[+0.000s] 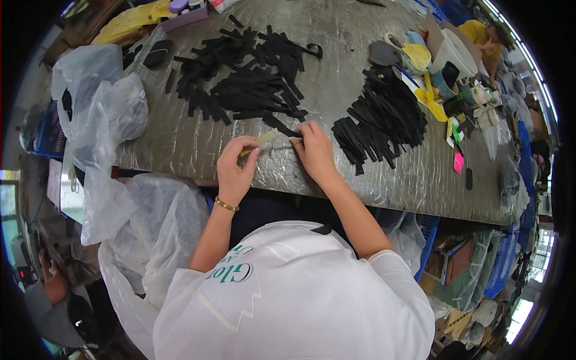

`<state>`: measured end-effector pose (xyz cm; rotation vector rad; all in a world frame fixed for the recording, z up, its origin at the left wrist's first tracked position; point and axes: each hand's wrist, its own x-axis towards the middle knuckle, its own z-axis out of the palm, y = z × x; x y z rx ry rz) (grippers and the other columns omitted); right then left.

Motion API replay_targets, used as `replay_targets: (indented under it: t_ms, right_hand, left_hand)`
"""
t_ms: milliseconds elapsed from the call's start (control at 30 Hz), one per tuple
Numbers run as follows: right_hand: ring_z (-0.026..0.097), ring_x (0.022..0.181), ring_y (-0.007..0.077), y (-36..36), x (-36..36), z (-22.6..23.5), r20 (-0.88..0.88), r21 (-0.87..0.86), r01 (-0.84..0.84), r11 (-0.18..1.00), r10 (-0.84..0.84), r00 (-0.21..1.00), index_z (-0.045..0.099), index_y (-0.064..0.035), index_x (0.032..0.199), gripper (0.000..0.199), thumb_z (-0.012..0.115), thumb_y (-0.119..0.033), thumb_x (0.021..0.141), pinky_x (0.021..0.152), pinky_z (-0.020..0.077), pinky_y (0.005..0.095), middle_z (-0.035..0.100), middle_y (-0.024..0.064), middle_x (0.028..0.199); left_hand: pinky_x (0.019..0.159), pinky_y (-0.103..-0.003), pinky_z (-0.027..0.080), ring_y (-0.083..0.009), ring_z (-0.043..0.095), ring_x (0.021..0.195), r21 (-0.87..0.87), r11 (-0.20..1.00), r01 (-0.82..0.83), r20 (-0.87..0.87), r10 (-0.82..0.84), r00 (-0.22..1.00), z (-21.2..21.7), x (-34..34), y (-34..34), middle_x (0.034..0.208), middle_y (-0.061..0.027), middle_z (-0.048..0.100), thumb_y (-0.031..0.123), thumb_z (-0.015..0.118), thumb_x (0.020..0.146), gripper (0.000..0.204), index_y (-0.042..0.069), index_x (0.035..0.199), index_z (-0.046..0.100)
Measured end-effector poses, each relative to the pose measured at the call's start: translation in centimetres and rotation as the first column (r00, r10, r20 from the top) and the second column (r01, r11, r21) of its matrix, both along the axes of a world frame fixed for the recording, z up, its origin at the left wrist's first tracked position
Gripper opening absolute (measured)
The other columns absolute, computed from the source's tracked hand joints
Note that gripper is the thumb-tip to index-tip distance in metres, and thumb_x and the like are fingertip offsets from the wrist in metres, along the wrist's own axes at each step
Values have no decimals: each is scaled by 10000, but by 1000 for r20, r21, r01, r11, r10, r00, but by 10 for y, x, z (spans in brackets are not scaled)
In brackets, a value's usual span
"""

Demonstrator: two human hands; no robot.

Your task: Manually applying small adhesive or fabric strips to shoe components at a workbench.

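Above the table's near edge my left hand (236, 161) pinches a pale yellow strip (267, 138) between thumb and fingers. Close by on the right, my right hand (315, 151) has its fingers closed at the end of a black strip (279, 126); a small pale edge shows beside the fingertips. Whether the pale piece and the black strip touch is too small to tell. Just beyond my hands lies a loose heap of short black strips (252, 91). To the right of my right hand, a second, denser pile of black strips (387, 114) lies fanned out.
The foil-like covered table (336, 45) carries tape rolls (417, 57), a white tub (451, 55), a pink tag (458, 162) and small tools at the right. Clear plastic bags (99, 102) crowd the left edge. Another person in yellow (478, 36) is at the far right.
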<state>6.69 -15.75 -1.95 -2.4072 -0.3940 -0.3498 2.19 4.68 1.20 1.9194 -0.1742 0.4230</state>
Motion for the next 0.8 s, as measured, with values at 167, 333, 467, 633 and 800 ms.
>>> replay_targets:
  t_ms: [167,333,467,633,800]
  right_hand:
    - [602,905,346,-6,-7,7,28,2,-62,998,62,998,654,-28,975,188,731,-56,806,765,472,427,601,124,950]
    - [610,880,296,-37,-37,9,209,-191,-173,966,212,955,673,-39,952,173,730,-58,789,753,474,399,631,87,981]
    - [598,873,293,-49,-52,9,210,-159,-161,974,192,959,660,-60,977,179,715,-101,812,768,472,390,617,96,972]
    - [615,909,319,-37,-33,13,90,38,-95,995,91,992,662,-42,964,163,733,-94,828,799,488,404,628,112,1003]
    - [609,920,317,-27,-19,6,147,-89,-132,987,144,979,650,-37,948,153,727,-85,825,807,484,402,618,104,980]
  left_hand:
    - [834,-333,539,-265,677,957,-4,1000,-24,48,24,999,4,-3,-5,1040,-122,699,-41,679,845,132,3,967,660]
    - [846,-365,531,-301,665,982,89,992,85,80,-92,993,3,-4,-25,1036,-122,699,-12,688,837,133,20,964,667]
    - [868,-333,540,-267,684,990,134,982,133,46,-140,989,0,-6,-38,1060,-131,706,-31,686,847,141,4,983,677]
    - [842,-352,535,-292,671,970,31,999,38,21,-39,999,7,-3,-36,1025,-122,699,-17,681,848,125,15,967,665]
    - [849,-323,548,-274,685,967,13,1000,-23,16,23,1000,10,-4,-27,1032,-134,701,-35,677,854,130,2,978,668]
